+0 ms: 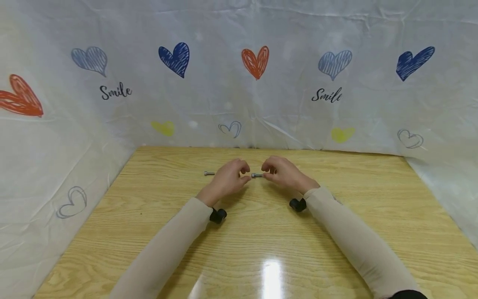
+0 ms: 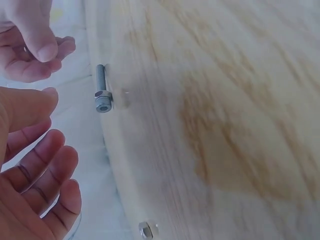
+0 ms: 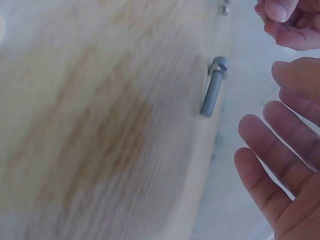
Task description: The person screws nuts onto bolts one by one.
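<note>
A metal socket-head bolt (image 1: 256, 175) lies on the wooden table between my two hands. In the left wrist view a hex nut (image 2: 103, 94) sits on this bolt, right up against its head. My left hand (image 1: 230, 176) hovers just left of the bolt's head, fingers loosely bent with nothing between them. At the bolt's threaded end is my right hand (image 1: 284, 172), its fingers relaxed and apart, overlapping the tip in the head view; the right wrist view shows the bolt shank (image 3: 212, 95) free of the fingers. Beyond my left wrist lies a second bolt (image 1: 209, 173), partly hidden by that hand.
The wood-grain table (image 1: 239, 241) ends at a white sheet (image 1: 239, 104) printed with hearts and "Smile" at the back, and the sheet also hangs along both sides. Small black cameras (image 1: 297, 204) are strapped at both wrists.
</note>
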A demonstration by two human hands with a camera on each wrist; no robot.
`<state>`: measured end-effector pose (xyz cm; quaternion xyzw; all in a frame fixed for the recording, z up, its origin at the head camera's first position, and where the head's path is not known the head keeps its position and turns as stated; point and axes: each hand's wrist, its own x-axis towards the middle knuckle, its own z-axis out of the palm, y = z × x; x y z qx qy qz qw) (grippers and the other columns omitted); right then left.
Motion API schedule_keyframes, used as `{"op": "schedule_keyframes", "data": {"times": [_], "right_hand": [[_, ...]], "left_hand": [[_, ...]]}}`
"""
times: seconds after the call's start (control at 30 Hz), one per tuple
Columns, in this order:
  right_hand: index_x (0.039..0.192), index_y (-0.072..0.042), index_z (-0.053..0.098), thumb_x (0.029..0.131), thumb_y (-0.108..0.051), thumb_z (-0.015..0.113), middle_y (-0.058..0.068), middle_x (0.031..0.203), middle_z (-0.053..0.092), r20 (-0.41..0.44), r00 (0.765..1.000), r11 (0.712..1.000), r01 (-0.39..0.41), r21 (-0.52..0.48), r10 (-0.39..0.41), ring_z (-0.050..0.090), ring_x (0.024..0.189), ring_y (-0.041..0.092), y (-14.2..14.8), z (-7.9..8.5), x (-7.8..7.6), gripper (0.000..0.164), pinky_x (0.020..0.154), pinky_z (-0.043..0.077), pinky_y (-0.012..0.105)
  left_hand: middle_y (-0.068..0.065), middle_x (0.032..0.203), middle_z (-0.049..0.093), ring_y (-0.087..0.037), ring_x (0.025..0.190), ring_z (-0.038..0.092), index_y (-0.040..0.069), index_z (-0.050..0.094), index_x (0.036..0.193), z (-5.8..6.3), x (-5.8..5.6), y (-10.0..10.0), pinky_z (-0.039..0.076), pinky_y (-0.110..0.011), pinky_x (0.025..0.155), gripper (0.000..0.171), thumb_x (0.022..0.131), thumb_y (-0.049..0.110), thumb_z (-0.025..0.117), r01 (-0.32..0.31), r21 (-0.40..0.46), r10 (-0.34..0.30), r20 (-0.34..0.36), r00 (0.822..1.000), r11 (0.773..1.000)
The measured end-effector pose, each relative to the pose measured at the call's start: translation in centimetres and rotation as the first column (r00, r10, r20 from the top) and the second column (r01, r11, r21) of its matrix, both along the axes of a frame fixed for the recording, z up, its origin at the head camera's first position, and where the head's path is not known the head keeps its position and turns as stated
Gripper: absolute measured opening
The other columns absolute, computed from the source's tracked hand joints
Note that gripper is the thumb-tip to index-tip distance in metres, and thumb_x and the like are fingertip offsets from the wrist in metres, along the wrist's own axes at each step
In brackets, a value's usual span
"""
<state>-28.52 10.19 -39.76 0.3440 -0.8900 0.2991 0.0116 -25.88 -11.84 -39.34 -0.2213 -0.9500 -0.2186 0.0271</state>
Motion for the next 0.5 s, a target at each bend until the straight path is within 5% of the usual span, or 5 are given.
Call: {"op": "schedule_keyframes", "data": {"times": [0.5], "right_hand": [[0.098, -0.006, 0.068, 0.089, -0.016, 0.071, 0.003, 0.093, 0.063, -0.094, 0.992, 0.991, -0.093, -0.096, 0.084, 0.059, 0.080, 0.018, -1.3, -0.1, 1.9, 0.013, 0.071, 0.050, 0.032]], "left_hand": [[-0.004, 0.096, 0.058, -0.016, 0.078, 0.054, 0.007, 0.067, 0.102, 0.5, 2.9, -1.9, 0.048, -0.031, 0.069, 0.019, 0.088, 0.019, 0.071, 0.016, 0.096, -0.014, -0.026, 1.000, 0.995]]}}
